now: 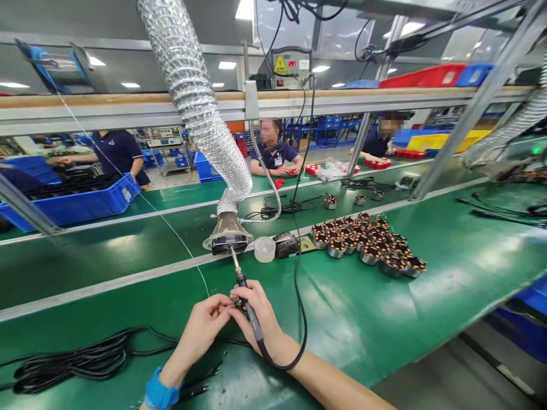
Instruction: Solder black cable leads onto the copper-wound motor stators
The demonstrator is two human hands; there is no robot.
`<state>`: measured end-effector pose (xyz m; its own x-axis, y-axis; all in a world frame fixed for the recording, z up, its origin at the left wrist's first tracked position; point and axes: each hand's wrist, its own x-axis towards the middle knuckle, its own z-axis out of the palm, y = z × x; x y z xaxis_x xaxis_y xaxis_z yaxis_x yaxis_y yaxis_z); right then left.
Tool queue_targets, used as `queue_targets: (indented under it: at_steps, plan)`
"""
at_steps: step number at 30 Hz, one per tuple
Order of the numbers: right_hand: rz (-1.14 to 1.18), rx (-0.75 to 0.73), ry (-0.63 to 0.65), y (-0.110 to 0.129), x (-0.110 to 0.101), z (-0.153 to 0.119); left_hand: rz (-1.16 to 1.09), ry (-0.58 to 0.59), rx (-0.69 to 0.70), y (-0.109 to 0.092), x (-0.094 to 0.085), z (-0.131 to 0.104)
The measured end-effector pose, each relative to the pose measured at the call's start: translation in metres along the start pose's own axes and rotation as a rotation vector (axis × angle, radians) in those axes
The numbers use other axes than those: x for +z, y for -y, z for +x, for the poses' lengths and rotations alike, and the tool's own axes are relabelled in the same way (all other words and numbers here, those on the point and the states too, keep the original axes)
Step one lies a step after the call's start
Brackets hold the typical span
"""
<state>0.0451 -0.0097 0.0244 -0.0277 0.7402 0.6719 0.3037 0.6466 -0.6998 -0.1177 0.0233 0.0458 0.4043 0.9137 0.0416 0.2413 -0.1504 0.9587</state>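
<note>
In my right hand [260, 319] is a soldering iron [251, 316], its metal tip tilted up and away in front of the fume hood [229, 238]. My left hand [205, 326], with a blue wrist strap [161, 389], is closed in a pinch, its fingertips meeting those of my right hand. Between the two hands a small part with copper-coloured spots [240, 305] shows, mostly covered by fingers; it resembles the motor stators [371, 254] grouped to the right. What the left fingertips pinch is hidden. A thin solder wire [176, 234] hangs down just behind my left hand.
A coiled black cable [81, 359] lies at the left. A round clear tub [265, 249] and a dark holder [286, 245] stand by the rail. The iron's cord [300, 285] loops beside my right arm. Co-workers sit across the bench; a silver duct [200, 97] hangs overhead.
</note>
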Motion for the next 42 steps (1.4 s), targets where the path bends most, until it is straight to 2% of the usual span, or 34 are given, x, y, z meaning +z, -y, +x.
queue_targets:
  at_steps: [8, 15, 22, 25, 31, 35, 39, 42]
  plan:
    - [-0.004, -0.035, 0.054, -0.014, 0.002, -0.001, 0.034, 0.122, -0.009, 0.0, 0.0, -0.003]
    - [-0.032, -0.009, 0.134, -0.013, -0.003, 0.001, 0.139, 0.067, 0.013, -0.002, -0.002, -0.003]
    - [-0.026, -0.036, 0.11, -0.011, -0.006, 0.006, 0.182, 0.026, 0.031, -0.008, -0.008, -0.002]
    - [-0.01, -0.026, 0.136, -0.013, -0.007, 0.007, 0.211, 0.05, 0.042, -0.012, -0.013, -0.002]
    - [-0.062, -0.02, 0.213, -0.017, -0.007, 0.005, 0.019, 0.133, -0.021, -0.007, -0.013, 0.002]
    - [-0.068, -0.022, 0.267, -0.013, -0.008, 0.005, -0.089, 0.085, -0.052, 0.002, -0.008, 0.005]
    - [-0.101, -0.011, 0.321, -0.007, -0.01, 0.004, -0.085, 0.013, -0.073, 0.008, -0.004, 0.005]
    - [-0.141, -0.016, 0.288, -0.006, -0.009, 0.005, -0.041, -0.044, -0.071, 0.007, -0.004, 0.005]
